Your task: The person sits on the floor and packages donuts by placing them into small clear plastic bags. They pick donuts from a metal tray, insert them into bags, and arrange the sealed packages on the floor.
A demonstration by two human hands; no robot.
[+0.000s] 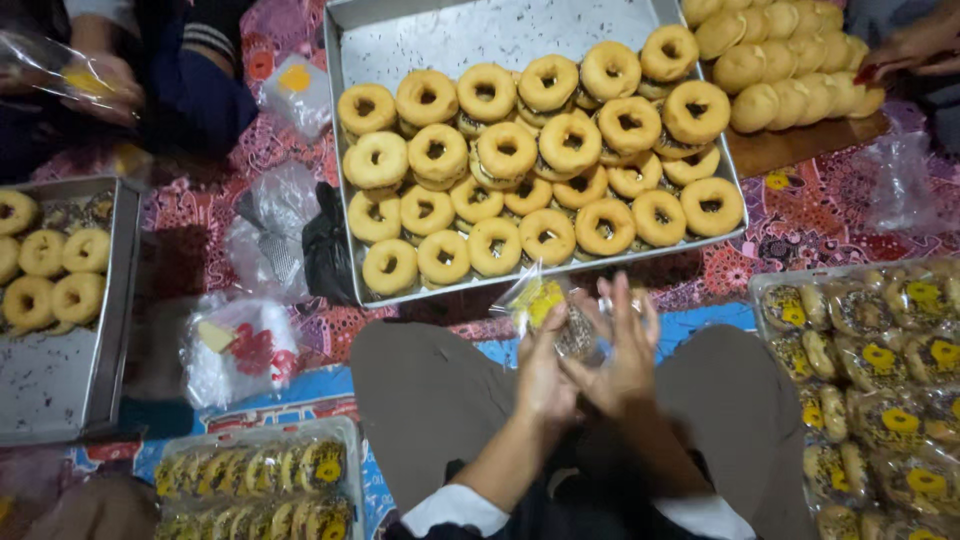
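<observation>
while the person sits cross-legged on a patterned floor mat [800, 215], both hands meet just above the lap, between the knees. the left hand [545, 375] and the right hand [625, 350] are blurred, yet each has its fingers curled partly closed around the same thing: a small clear plastic bag [545, 305] with a yellow label, holding what looks like a dark sprinkled donut. the bag sits at the fingertips, tilted up and away from the body, just below the near rim of a large metal tray [480, 35].

that tray lies straight ahead on the mat and is filled, in its nearer half, with overlapping rows of plain ring donuts [540, 165]; its far half is bare metal. beyond it to the right, a wooden board [800, 145] carries a tight cluster of round buns [790, 70], and another person's hand [920, 50] rests at its far edge. a second metal tray [60, 380] on the left holds a few more donuts. bagged donuts with yellow labels [880, 380] are stacked at the right, and another batch [260, 480] stands in a container at lower left. loose plastic bags [265, 235] lie between the trays, and a second co-worker's hand [100, 85] holds a bag at top left.
</observation>
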